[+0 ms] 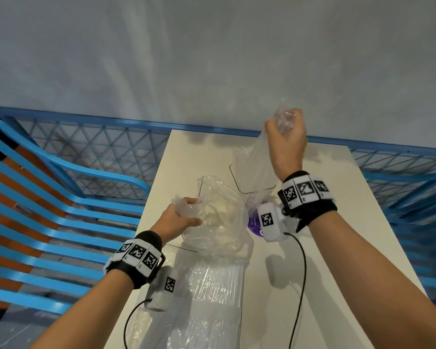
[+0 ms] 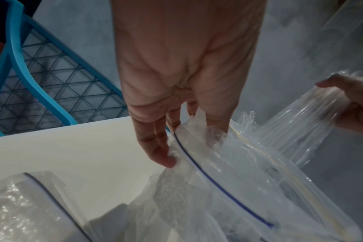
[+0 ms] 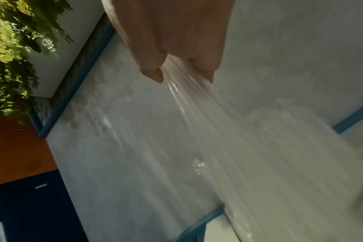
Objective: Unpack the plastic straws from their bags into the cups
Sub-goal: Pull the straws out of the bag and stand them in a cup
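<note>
My right hand [image 1: 286,124] is raised above the far side of the white table [image 1: 337,222] and grips the top of a bundle of clear straws [image 1: 259,162] in thin film. The right wrist view shows the bundle [image 3: 228,139] running down from that hand [image 3: 182,73]. My left hand [image 1: 184,212] pinches the mouth of a crumpled clear zip bag [image 1: 219,222]. Its blue zip line [image 2: 218,185] shows below my left hand [image 2: 189,140], with the bundle [image 2: 296,131] off to the right. I cannot make out a cup for certain.
A second clear bag of straws [image 1: 212,288] lies near the table's front edge. A purple-labelled item [image 1: 253,224] sits behind the zip bag, mostly hidden. A blue slatted chair [image 1: 48,197] stands left, with a blue mesh fence [image 1: 98,152] behind the table.
</note>
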The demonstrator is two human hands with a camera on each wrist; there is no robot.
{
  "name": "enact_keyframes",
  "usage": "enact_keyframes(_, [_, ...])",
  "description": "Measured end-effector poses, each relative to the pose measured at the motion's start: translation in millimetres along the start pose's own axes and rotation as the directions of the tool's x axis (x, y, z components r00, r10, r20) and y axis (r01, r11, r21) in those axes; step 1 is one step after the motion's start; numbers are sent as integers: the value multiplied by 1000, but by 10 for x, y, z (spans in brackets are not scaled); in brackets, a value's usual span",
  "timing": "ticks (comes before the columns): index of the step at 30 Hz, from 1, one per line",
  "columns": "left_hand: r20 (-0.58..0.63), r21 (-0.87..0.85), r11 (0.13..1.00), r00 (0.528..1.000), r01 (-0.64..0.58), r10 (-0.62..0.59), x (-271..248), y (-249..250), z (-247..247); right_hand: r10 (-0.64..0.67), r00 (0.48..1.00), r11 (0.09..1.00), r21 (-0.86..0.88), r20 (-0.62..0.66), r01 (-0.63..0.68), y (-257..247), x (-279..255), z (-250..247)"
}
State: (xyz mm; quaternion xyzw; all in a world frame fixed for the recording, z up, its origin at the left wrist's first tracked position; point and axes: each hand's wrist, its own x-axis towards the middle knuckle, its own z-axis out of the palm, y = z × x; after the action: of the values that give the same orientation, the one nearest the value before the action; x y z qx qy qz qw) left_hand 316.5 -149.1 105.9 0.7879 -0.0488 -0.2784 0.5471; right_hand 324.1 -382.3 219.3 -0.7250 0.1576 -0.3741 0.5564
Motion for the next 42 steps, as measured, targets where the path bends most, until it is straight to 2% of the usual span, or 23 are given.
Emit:
enact_keyframes(5, [7, -21, 1000, 1000, 7, -7, 11, -20, -1, -69, 988, 998, -10, -138, 69, -247, 313, 106])
enact_keyframes(11, [2, -31, 1000, 1000, 3, -3, 19, -20, -28, -43, 986, 999, -35, -158, 38, -59, 266, 97])
enact_keyframes(16, [0, -37, 999, 1000, 3, -3, 47, -43, -61, -18, 986, 997, 76, -167, 31, 174, 87, -12])
enact_keyframes(18, [-3, -39, 999, 1000, 4, -4, 65, -50, -64, 1, 995, 995, 98, -103, 9, 233, 18, 22])
enact_keyframes(20, [-4, -38, 999, 1000, 5, -5, 85, -45, -52, 34, 997, 999, 12, 67, -35, 289, -80, 92])
enact_keyframes(22, [-1, -32, 999, 1000, 0, 0, 93, -26, -32, 70, 965, 991, -129, 251, -39, 365, -149, 165])
enact_keyframes(23, [2, -26, 1000, 1000, -4, 4, 99, -16, -25, 93, 950, 983, -178, 298, -40, 379, -152, 190])
enact_keyframes(25, [4, -16, 1000, 1000, -7, 7, 111, -6, -18, 121, 941, 976, -210, 317, -55, 379, -110, 207])
enact_keyframes(26, [5, -12, 1000, 1000, -7, 7, 116, -4, -16, 97, 950, 984, -172, 298, -47, 355, -81, 205])
enact_keyframes(28, [4, -12, 1000, 1000, -2, 2, 118, -6, -17, -74, 964, 993, -70, 255, 95, 294, -43, 209])
enact_keyframes(29, [4, -14, 1000, 1000, 2, -2, 122, -12, -21, -185, 944, 975, -67, 273, 211, 283, -39, 222])
enact_keyframes(31, [6, -14, 1000, 1000, 4, -4, 129, -15, -30, -315, 848, 900, -150, 426, 410, 344, -32, 264])
enact_keyframes(33, [10, -12, 1000, 1000, 6, -6, 138, -9, -28, -245, 764, 817, -298, 596, 494, 437, -30, 309])
enact_keyframes(35, [11, -9, 1000, 1000, 3, -3, 143, -6, -30, -190, 759, 743, -414, 623, 526, 485, -12, 322])
enact_keyframes(37, [11, -6, 1000, 1000, -6, 6, 144, -14, -31, -270, 767, 654, -474, 582, 590, 474, 32, 329])
enact_keyframes(39, [11, -4, 1000, 1000, -7, 7, 147, -27, -26, -315, 753, 584, -508, 577, 633, 445, 86, 354])
enact_keyframes(42, [8, 2, 1000, 1000, -5, 5, 150, -27, -11, -124, 714, 635, -498, 689, 591, 495, 31, 369])
